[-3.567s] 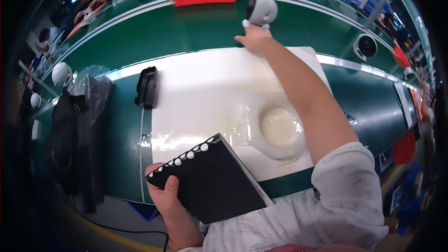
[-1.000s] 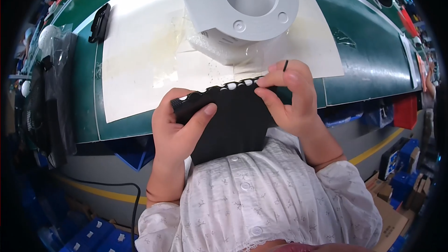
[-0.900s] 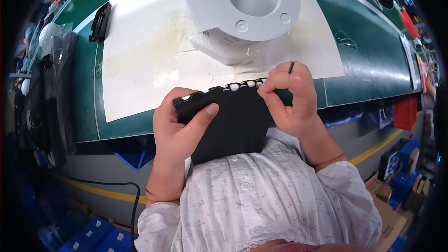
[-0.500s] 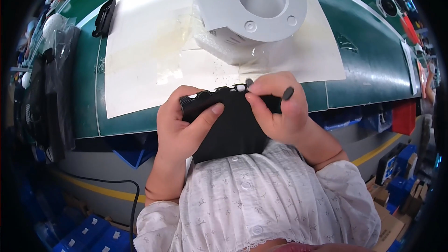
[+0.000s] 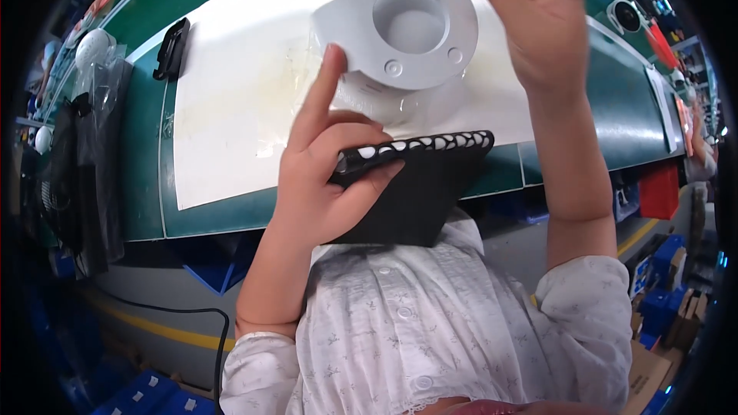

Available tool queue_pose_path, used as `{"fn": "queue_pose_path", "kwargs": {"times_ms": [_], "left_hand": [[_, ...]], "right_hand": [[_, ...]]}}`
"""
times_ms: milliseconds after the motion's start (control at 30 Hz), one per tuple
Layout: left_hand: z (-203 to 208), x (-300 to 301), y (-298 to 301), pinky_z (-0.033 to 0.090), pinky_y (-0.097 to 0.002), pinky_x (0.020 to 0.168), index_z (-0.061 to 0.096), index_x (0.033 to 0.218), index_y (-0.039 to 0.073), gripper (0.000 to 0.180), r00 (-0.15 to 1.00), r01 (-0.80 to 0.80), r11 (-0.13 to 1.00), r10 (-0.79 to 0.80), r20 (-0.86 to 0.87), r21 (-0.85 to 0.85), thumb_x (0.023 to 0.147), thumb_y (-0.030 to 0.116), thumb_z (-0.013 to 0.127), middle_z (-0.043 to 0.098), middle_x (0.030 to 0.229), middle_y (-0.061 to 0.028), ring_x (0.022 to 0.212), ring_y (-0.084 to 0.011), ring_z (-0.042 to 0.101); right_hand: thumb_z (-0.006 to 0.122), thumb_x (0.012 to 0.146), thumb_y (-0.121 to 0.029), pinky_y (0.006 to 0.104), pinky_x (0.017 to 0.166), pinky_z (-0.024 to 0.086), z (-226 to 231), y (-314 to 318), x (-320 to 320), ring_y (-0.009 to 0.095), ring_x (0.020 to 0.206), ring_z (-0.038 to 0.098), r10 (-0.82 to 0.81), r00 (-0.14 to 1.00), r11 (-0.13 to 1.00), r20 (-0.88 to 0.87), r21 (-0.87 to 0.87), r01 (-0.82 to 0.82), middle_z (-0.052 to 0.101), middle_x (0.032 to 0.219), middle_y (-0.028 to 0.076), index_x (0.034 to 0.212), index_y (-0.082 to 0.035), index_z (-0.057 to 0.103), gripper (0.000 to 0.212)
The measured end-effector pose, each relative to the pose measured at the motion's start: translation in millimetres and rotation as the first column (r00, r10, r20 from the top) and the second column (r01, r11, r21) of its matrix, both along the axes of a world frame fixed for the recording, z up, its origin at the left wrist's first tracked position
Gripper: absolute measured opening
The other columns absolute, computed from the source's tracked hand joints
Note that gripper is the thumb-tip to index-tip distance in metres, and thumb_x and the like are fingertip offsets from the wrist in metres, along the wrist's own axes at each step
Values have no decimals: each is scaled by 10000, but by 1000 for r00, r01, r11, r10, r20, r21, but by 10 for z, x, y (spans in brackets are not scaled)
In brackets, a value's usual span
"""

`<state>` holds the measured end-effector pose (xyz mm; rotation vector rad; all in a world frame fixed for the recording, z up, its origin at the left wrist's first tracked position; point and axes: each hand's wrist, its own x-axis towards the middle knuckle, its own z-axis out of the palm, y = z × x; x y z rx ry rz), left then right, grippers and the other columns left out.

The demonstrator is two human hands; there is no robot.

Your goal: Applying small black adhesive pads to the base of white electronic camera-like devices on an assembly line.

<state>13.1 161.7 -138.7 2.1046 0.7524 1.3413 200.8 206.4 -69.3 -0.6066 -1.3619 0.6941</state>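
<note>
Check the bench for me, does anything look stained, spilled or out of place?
The white sheet looks faintly yellowed left of the round white housing, which stands out against its paler areas and could be staining. I see no clear spill or breakage.

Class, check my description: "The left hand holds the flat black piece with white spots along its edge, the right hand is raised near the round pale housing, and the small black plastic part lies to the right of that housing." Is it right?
Not quite: the head view shows the small black plastic part lying to the left of the round pale housing, not the right.
</note>
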Motion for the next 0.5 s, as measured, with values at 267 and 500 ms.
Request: {"fn": "queue_pose_path", "kwargs": {"times_ms": [267,500], "left_hand": [[-116,-52,-28,450,-244,631,571,773,37,242,1000,5,999,-6,-21,-32,562,-27,670,269,1311,-250,697,-157,585],[-127,-63,-26,445,-234,610,573,777,31,242,1000,-3,999,2,-21,-33,564,-20,677,280,1304,-255,670,-143,579]], "right_hand": [[513,730,110,216,721,398,69,-20,-6,108,795,478,-3,945,998,327,-57,23,478,908,75,1333,-94,94,761],[542,695,109,239,712,416,41,-68,96,124,777,502,-336,659,935,673,322,149,495,945,93,1295,-71,170,728]]}}
